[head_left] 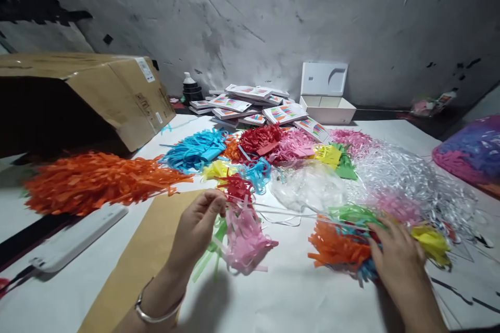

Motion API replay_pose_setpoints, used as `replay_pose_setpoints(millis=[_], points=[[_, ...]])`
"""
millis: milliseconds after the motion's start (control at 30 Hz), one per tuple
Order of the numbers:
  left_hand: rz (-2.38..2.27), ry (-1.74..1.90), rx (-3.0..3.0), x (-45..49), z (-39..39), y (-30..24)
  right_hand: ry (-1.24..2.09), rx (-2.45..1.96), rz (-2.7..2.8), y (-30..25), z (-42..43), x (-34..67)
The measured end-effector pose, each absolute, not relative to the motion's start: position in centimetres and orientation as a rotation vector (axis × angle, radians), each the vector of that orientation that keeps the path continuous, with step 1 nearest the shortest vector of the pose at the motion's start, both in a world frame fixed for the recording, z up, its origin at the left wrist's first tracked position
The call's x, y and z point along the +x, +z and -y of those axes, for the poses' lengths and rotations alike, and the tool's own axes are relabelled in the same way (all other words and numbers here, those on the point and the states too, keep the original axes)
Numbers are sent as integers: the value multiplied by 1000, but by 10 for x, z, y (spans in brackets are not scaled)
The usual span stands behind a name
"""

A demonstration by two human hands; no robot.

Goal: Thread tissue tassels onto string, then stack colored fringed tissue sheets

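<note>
Flat boxes (250,103) lie behind the tassels (247,242), between a carton (121,91) and a case (327,112).

White flat tabletop (297,294) brightly lit; rough grey wall (265,15) dimmer at eleven and one o'clock. Soft shadows fall toward six. Shiny silver strips (410,171) glint at three. Bare right hand (402,255) slightly blurred; outer edges stretched.

Worktop (297,299): white, crowded toward the back
Left side: orange fringe pile (94,182), white oblong device (82,237), tan sheet (128,260), cardboard box (128,96)
Middle: blue fringe bundle (195,150), red fringe bundle (260,140), clear plastic bag (312,187)
Wall side: flat printed boxes (250,104), heaped; open white box (327,112)
Right side: silver tinsel (414,171), yellow tassel (432,244)
</note>
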State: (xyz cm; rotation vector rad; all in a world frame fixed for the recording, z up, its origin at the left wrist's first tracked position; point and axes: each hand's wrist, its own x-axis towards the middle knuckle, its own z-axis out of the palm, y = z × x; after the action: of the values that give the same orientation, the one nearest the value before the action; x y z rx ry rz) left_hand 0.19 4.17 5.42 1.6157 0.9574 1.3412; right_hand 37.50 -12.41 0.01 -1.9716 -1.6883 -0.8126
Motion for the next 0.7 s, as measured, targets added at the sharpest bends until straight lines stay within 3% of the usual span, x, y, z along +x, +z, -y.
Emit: replay_pose_setpoints(millis=[200,433,700], points=[[-534,927,2166,48,0,53,-66,-1323,1908,42,101,233],[-516,750,2189,38,-1,43,478,-1288,1753,23,93,213],[-757,536,2505,42,-24,-3,475,-1659,1383,-4,94,254]])
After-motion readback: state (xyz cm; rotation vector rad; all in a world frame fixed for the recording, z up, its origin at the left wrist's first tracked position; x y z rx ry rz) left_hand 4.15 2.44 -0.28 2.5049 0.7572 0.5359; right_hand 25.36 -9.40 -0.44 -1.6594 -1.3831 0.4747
